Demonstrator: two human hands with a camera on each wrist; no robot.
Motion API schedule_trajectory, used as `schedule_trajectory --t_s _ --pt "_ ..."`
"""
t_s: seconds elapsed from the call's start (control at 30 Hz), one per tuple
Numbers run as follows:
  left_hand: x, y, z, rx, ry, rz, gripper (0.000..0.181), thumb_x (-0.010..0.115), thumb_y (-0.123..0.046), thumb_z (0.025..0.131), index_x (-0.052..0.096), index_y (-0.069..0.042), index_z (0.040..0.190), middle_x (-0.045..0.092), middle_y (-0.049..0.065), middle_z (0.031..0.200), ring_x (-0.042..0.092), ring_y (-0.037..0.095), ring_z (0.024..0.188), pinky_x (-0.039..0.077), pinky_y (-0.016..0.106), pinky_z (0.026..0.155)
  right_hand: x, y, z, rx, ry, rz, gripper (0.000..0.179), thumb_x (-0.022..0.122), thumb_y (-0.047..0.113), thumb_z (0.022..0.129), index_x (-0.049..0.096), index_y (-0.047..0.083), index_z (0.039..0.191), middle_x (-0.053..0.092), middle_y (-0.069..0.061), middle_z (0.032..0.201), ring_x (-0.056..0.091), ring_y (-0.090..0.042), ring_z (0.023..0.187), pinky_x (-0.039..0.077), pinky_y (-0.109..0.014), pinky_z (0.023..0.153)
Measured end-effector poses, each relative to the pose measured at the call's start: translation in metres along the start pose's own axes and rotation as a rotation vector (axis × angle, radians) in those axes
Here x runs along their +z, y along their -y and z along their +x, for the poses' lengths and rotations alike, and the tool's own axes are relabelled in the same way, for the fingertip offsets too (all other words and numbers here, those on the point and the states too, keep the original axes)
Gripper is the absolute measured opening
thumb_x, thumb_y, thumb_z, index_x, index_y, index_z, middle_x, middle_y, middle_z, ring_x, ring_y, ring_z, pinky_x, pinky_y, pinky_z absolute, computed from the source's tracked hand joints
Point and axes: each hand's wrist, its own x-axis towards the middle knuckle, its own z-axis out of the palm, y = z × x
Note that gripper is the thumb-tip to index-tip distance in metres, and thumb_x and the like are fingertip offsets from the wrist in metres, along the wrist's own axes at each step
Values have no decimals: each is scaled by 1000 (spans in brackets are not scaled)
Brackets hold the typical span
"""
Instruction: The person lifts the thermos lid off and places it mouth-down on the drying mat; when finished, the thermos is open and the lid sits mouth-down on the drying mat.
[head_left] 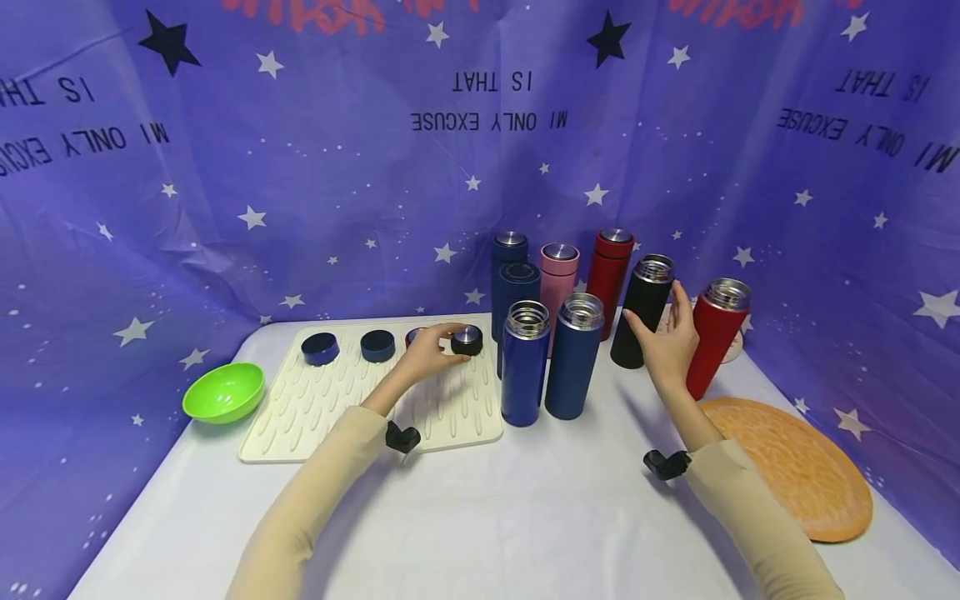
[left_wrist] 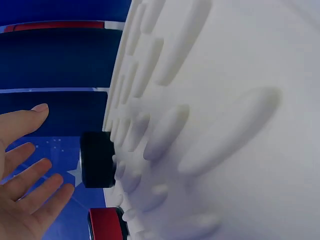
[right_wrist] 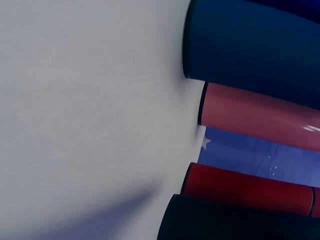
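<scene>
On the ribbed white mat (head_left: 330, 417), my left hand (head_left: 429, 354) reaches over a black lid (head_left: 469, 340) with a steel top. The left wrist view has that hand's thumb and fingers spread apart, beside the black lid (left_wrist: 97, 160). A red lid (left_wrist: 106, 223) is mostly hidden behind the hand in the head view. My right hand (head_left: 671, 346) is at an upright black bottle (head_left: 643, 312) with a bare steel mouth, thumb over its left side and fingers extended along its right. Just right of that hand stands an uncapped red bottle (head_left: 716, 337).
Two uncapped blue bottles (head_left: 525, 375) (head_left: 576, 367) stand at the mat's right edge. Behind them are capped blue bottles (head_left: 517, 287), a pink bottle (head_left: 558, 279) and a red bottle (head_left: 609, 271). Two blue lids (head_left: 320, 350) (head_left: 377, 347), a green bowl (head_left: 225, 393) and an orange round mat (head_left: 787, 467) lie around.
</scene>
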Motion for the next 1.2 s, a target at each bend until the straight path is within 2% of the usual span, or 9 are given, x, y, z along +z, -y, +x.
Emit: schedule_trajectory --t_s 0.13,0.27,0.47,0.6,0.7,0.97,1.13,1.2 --pt "-4 -2 -12 -3 -19 -3 60 80 -20 80 56 -2 133 61 17 125 58 40 105 51 47 82 -4 14 -3 -61 18 47 78 83 -1 72 45 -2 141 46 -16 144 42 -20 134 32 -28 111" --pt "-11 -3 -30 -25 -36 -49 61 80 -20 81 55 -4 134 59 17 128 57 38 112 49 47 93 -6 37 -5 -109 60 72 74 80 -6 73 46 -6 138 48 -22 140 45 -29 131 34 -32 110" --pt "-23 -3 -63 -76 -75 -138 62 81 -18 80 55 -4 134 57 18 130 53 37 119 49 48 95 -5 51 -2 -124 185 84 70 77 -9 74 46 -9 137 48 -25 139 45 -36 129 36 -41 108" --pt "-28 -5 -85 -110 -77 -133 63 80 -19 81 53 -5 136 55 15 134 51 36 121 50 48 94 -3 50 1 -92 278 82 69 77 -8 75 46 -8 137 47 -24 139 45 -37 128 37 -43 107" --pt "-32 -6 -100 -114 -83 -90 62 79 -19 81 53 -5 136 54 15 136 50 38 122 50 49 94 0 46 4 -53 333 76 69 78 -5 76 46 -6 138 48 -22 140 46 -35 128 38 -42 107" --pt "-44 0 -139 -125 -112 9 60 80 -20 80 56 -7 133 55 18 133 49 39 123 48 52 95 13 34 14 -5 430 96 62 74 -4 80 48 -7 136 50 -26 136 48 -37 126 40 -46 105" --pt "-53 7 -157 -164 -118 35 62 81 -20 79 55 -6 134 55 19 133 49 39 124 47 53 96 26 28 23 65 504 171 59 71 -7 82 47 -11 135 47 -30 137 46 -42 126 38 -47 106" --pt "-56 9 -163 -170 -123 46 63 81 -19 79 55 -3 133 56 21 132 48 41 123 46 54 96 30 31 26 93 539 224 58 66 -13 80 44 -14 134 44 -33 137 43 -47 126 36 -50 107"
